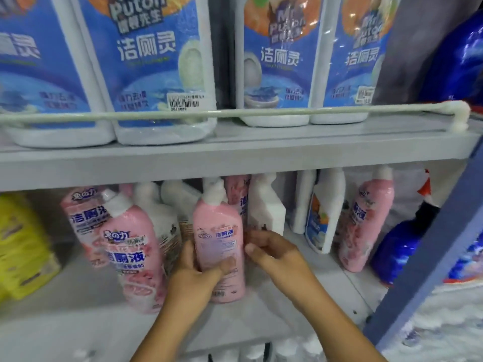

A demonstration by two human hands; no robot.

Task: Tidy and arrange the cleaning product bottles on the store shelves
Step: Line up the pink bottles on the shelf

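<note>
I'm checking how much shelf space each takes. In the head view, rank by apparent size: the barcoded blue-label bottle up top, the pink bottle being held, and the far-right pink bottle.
1. Barcoded blue-label bottle, though it is cropped and nearer.
2. Held pink bottle.
3. Far-right pink bottle; it stands farther back, so true size is unsure.

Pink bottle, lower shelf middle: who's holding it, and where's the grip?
The left hand holds the pink bottle by its lower body, thumb across the front label. The right hand is at the bottle's right side; whether it grips is unclear.
</note>
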